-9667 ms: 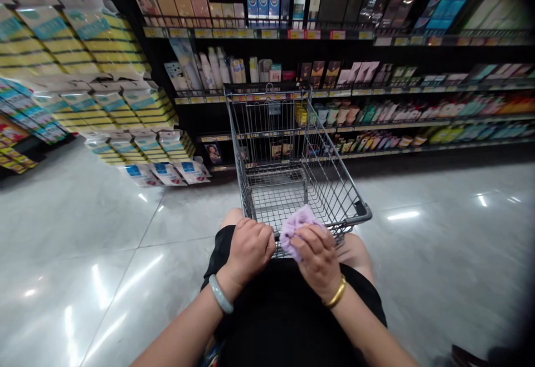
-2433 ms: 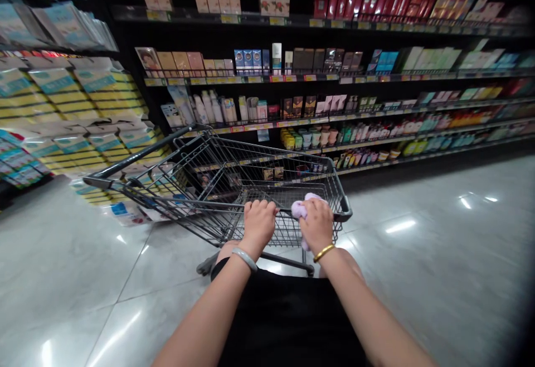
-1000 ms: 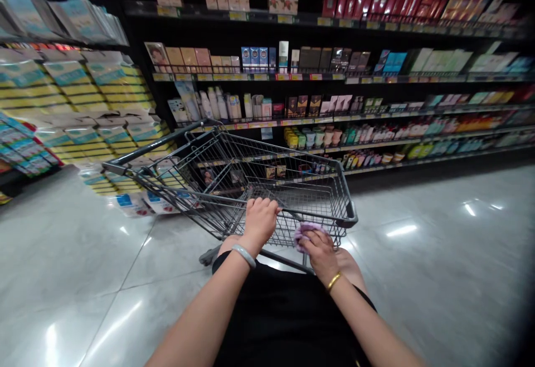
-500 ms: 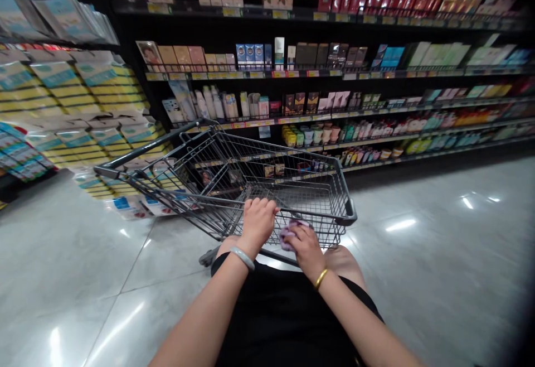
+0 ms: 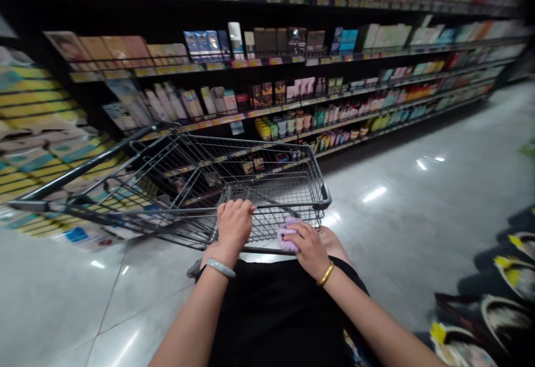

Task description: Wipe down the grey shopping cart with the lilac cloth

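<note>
In front of my knees stands a grey wire shopping cart [image 5: 251, 145], its long side towards me and its handle at the left. The fingers of my left hand [image 5: 234, 223] are wrapped over the cart's near top rail. A crumpled light purple cloth [image 5: 286, 238] is gripped in my right hand [image 5: 310, 249], against the wire side below that rail. Part of the cloth is hidden by my fingers. Through the wires, the cart's basket shows bare mesh.
Behind the cart runs a long black shelf [image 5: 267, 64] of boxed and bottled goods. Yellow packs [image 5: 37, 99] are stacked at the left. Round containers with yellow tags [image 5: 463, 347] stand at the lower right on the grey tiled floor [image 5: 401, 233].
My view has turned to the right, so cart and shelves appear further left and the round containers have come into view. Both hands keep their hold; the right with the cloth sits slightly lower.
</note>
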A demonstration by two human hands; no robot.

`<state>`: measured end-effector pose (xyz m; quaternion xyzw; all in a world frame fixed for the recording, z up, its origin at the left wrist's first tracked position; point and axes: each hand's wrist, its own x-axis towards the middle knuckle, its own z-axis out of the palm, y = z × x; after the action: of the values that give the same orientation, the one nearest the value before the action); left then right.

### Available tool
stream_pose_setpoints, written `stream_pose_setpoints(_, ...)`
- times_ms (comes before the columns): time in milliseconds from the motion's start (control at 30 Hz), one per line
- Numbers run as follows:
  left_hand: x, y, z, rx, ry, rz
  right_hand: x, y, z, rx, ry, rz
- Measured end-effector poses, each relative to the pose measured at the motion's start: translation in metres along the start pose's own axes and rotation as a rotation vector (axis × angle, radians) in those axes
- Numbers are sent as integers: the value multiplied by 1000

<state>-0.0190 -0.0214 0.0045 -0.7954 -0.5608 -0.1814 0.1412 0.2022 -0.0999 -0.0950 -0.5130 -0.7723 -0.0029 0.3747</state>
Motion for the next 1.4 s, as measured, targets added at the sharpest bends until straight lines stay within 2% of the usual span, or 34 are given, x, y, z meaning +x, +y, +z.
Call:
stream_pose_setpoints(167, 5, -4, 3, 64, -8, 18, -40, 22, -55, -56, 87, 168)
stream_pose_setpoints(333, 8, -6, 7, 148, -27, 47, -105, 65, -107, -273, 204, 485)
stream_pose_setpoints(533, 11, -8, 11, 233, -23, 65, -198, 107, -196, -517, 130, 903)
stream_pose_setpoints(667, 10, -10, 15, 246, -3, 83, -243, 110, -253, -528, 230, 1143)
stream_pose_setpoints(767, 10, -10, 15, 237, 6, 75, -236, 96, -270, -388, 359, 1183)
stream_pose_setpoints(833, 11, -9, 14, 226, -5, 69, -203, 78, -267, -220, 451, 1015)
stream_pose_setpoints(900, 12, -8, 12, 217, -27, 70, -151, 53, -256, -82, 455, 771)
stream_pose_setpoints(967, 13, -7, 12, 215, -47, 68, -87, 28, -239, -54, 402, 565)
stream_pose_setpoints(1033, 14, -8, 12, 211, -53, 64, -24, 7, -217, -17, 376, 371)
stream_pose_setpoints(1133, 14, -10, 9, 192, -72, 63, 46, -5, -168, -26, 362, 230)
stream_pose_setpoints(1167, 14, -11, 7, 177, -95, 61, 60, -5, -148, -60, 291, 197)
stream_pose_setpoints(1267, 18, -8, -1, 91, -162, 11, 77, 4, -93, -156, -129, 177)
stream_pose_setpoints(1333, 24, 1, -7, 8, -140, 1, 77, 9, -71, -181, -237, 210)
stream_pose_setpoints(1400, 36, 19, -10, -74, -79, 103, 75, 11, -69, -161, -267, 242)
